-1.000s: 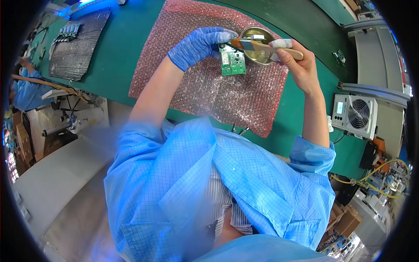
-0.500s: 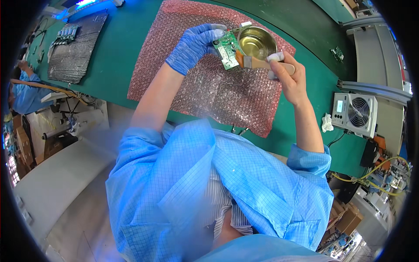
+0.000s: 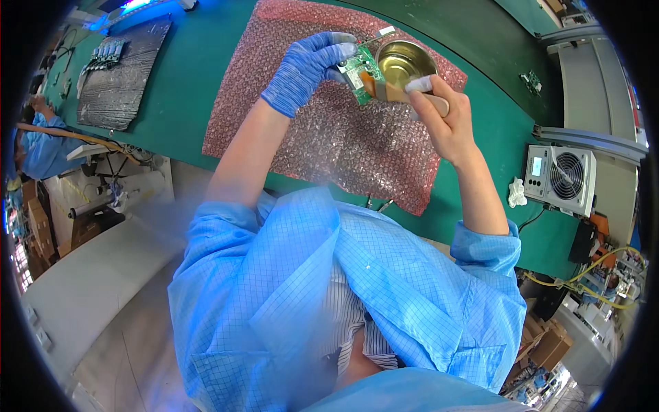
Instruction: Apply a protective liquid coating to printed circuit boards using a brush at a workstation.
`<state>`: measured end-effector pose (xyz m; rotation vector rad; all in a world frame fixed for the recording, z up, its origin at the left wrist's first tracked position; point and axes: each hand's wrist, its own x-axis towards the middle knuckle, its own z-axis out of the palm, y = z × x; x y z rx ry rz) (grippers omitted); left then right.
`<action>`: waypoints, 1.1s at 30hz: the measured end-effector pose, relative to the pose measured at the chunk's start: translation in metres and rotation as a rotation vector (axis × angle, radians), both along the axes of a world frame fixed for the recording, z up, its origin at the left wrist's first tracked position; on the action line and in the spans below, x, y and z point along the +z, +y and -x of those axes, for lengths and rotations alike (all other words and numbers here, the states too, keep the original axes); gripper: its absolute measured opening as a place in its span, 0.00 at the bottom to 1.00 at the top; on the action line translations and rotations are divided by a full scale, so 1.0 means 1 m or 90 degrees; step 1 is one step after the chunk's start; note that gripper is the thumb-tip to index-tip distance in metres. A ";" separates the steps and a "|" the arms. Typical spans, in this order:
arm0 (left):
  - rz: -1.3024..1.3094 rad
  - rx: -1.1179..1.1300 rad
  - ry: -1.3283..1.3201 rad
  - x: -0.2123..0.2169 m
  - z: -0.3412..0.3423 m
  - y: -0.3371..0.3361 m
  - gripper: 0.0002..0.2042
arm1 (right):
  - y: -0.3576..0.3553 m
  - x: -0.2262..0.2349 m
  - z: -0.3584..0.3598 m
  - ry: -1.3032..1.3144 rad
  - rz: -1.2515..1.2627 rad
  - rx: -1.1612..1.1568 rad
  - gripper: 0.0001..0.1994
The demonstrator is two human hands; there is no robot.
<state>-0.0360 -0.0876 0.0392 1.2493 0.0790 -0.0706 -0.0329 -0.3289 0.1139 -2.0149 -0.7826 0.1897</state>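
Note:
My left hand (image 3: pixel 309 65), in a blue knit glove with pale fingertips, grips a small green circuit board (image 3: pixel 362 75) by its left edge, tilted above the bubble wrap. A white connector (image 3: pixel 386 31) on a lead sticks out from the board's top. With white covers on some fingertips, my right hand (image 3: pixel 445 113) is closed round the wooden handle of a flat brush (image 3: pixel 405 94). Its orange-brown bristles lie against the board's face. Right behind the board stands a round metal bowl (image 3: pixel 434 67) holding a clear yellowish liquid.
Pinkish bubble wrap (image 3: pixel 309 154) covers the green bench (image 3: pixel 178 89) under my hands. Toward the right sit a white device with a fan (image 3: pixel 559 177), a crumpled tissue (image 3: pixel 516 192) and another board (image 3: pixel 530 82). A dark sheet (image 3: pixel 117 93) with several boards lies far left; a co-worker's blue sleeve (image 3: pixel 48 151) shows beyond.
My right hand has shifted left with the brush, and the bristles now reach further across the board. The board is tilted slightly differently in my left hand.

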 end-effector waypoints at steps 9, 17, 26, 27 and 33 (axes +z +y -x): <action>-0.084 -0.025 0.003 0.010 0.000 -0.011 0.16 | 0.007 0.002 -0.002 0.015 -0.125 -0.068 0.08; -0.061 0.006 0.005 0.004 0.003 0.001 0.17 | -0.013 -0.001 -0.002 0.050 -0.013 -0.019 0.09; -0.025 -0.069 -0.056 0.008 0.002 0.006 0.16 | -0.019 -0.014 -0.018 0.212 -0.206 -0.043 0.10; 0.001 -0.050 -0.053 0.007 0.002 0.008 0.15 | -0.021 -0.016 -0.015 0.213 -0.206 -0.041 0.10; 0.071 0.022 -0.053 0.008 0.004 0.006 0.14 | -0.013 -0.021 -0.001 0.162 -0.253 -0.131 0.10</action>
